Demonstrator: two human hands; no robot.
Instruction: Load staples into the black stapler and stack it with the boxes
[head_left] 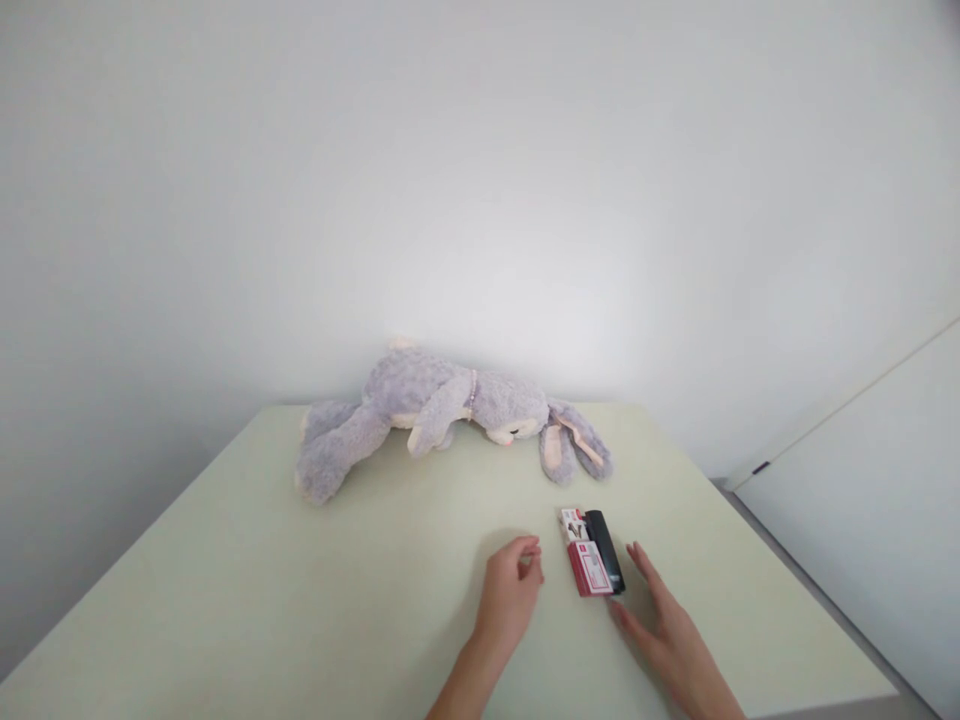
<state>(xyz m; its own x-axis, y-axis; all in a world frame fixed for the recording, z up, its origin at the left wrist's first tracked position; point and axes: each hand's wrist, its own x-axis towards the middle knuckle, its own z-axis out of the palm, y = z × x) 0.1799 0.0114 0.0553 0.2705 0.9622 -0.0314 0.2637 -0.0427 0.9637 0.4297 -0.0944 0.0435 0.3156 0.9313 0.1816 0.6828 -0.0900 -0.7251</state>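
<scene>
A small red-and-white box (589, 570) lies on the pale table. Just beyond it is a second small box (573, 525), white with red and a dark picture on its top. Along the right side of both boxes rests a black stapler (604, 550). To the left of this group, my left hand (511, 590) is apart from the boxes, its fingers loosely curled, with a small gap to the thumb and nothing visible in it. On the other side, my right hand (664, 630) spreads thumb and fingers near the stapler's near end, holding nothing.
A grey-lilac plush rabbit (420, 390) lies on its side along the back of the table (300, 600), ears towards the right. Behind it stands a white wall (465, 200). The table's right edge borders a gap before a white panel (885, 500).
</scene>
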